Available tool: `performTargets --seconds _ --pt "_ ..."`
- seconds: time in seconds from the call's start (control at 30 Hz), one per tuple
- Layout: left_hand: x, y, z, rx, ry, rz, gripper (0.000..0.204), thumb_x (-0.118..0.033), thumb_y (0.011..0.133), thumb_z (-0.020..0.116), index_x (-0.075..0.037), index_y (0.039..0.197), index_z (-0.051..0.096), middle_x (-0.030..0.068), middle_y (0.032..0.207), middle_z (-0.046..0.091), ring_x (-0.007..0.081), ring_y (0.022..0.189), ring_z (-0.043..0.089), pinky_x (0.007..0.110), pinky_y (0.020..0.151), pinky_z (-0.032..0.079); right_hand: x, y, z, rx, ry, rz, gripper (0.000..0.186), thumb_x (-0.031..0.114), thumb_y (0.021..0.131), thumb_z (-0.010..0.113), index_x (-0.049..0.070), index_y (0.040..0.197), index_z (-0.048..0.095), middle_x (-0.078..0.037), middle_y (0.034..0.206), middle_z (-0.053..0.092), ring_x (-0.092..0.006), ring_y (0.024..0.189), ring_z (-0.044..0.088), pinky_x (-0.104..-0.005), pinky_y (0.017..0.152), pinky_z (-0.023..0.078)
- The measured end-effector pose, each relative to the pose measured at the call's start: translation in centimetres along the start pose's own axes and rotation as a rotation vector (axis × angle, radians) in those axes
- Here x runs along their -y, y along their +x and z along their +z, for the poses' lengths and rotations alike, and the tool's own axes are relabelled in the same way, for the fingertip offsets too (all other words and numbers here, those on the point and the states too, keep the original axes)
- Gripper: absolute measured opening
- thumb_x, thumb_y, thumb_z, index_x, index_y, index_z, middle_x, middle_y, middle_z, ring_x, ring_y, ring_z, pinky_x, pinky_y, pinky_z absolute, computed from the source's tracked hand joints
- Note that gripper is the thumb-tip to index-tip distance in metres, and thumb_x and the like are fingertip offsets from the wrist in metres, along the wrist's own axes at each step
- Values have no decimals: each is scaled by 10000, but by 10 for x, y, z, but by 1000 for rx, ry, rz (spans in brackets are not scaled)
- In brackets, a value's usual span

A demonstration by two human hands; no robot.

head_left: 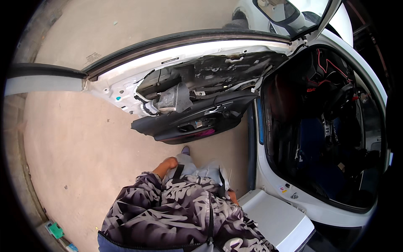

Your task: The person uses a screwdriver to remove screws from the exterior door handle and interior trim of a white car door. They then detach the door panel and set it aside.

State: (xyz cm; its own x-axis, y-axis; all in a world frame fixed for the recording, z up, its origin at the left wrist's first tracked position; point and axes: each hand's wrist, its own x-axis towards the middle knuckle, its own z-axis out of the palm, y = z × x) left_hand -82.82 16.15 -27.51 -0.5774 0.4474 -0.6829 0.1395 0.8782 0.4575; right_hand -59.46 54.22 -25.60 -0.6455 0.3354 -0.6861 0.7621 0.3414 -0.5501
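Observation:
My left hand is at my left thigh, beside a black strap on my light grey trousers. Its fingers look curled in; what they hold, if anything, is hidden. Low at my right side, my right hand shows only in part behind my patterned jacket, its fingers out of sight. Ahead stands an open white car door with its inner side bare. The black door trim panel hangs loose from it, tilted along its lower part. A greyish clear plastic sheet sticks out between door and panel.
To the right, the open doorway of the white car shows a dark seat and a blue sill strip. A white box-like piece stands close by my right side. Another white car is beyond the door. A green object lies at the lower left.

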Motion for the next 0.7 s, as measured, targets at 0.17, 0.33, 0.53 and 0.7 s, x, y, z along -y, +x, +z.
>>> performTargets --seconds 0.17,0.33,0.53,0.7 --pt "91 16 67 92 147 47 182 -216 603 589 -68 674 667 176 723 632 349 712 623 426 625 501 102 -2 -36 -33 12 174 304 258 792 542 24 953 650 -112 775 649 -212 658 622 -345 620 481" --pt "69 13 37 200 282 120 266 -283 641 592 -48 732 676 172 733 647 324 702 639 385 632 505 97 29 -82 197 151 211 156 166 715 576 14 712 609 -63 602 566 -164 488 504 -320 453 396" --pt "57 70 37 -201 39 140 272 -266 671 600 -42 810 669 190 848 639 308 817 622 381 737 493 76 94 -135 234 646 350 121 151 800 563 81 897 550 -59 806 592 -169 711 565 -362 640 453" --pt "-24 107 6 -259 -177 -159 278 -272 708 564 -51 840 667 198 899 638 334 868 616 398 759 495 79 139 -202 61 949 280 91 192 873 519 155 955 516 -60 891 586 -227 880 578 -543 779 452"
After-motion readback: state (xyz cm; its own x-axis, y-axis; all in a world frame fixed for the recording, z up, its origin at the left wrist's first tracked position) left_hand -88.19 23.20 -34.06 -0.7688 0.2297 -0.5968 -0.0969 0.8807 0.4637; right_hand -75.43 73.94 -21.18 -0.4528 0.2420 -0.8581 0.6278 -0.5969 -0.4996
